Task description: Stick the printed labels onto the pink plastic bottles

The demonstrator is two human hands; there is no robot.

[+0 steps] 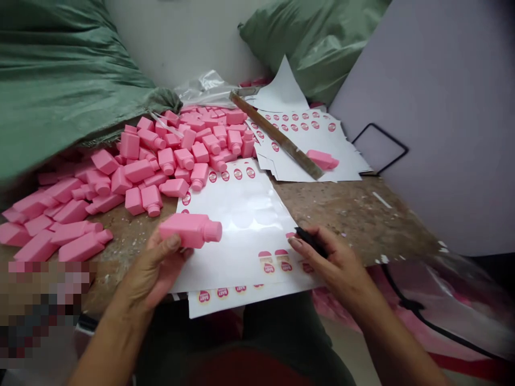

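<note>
My left hand (155, 271) is closed around a pink plastic bottle (187, 230), its ribbed cap pointing right, held on its side above the near sticker sheet (235, 262). In my right hand (336, 257) is a slim black tool (311, 243), gripped between thumb and fingers at the sheet's right edge; its exact kind does not show. Below the right fingertips, a few "BABY" stickers (284, 261) remain on the white backing. A row of round pink stickers (237, 174) runs along the sheet's far edge. Another sheet (197, 310) juts out underneath.
A heap of pink bottles (139, 170) covers the table's left side. Behind it bulges a green sack (60, 80). A wooden strip (277, 134) lies across more sticker sheets (346, 155), beside a single pink bottle (323, 159). The worn tabletop (341, 206) meets a pale panel (450, 134).
</note>
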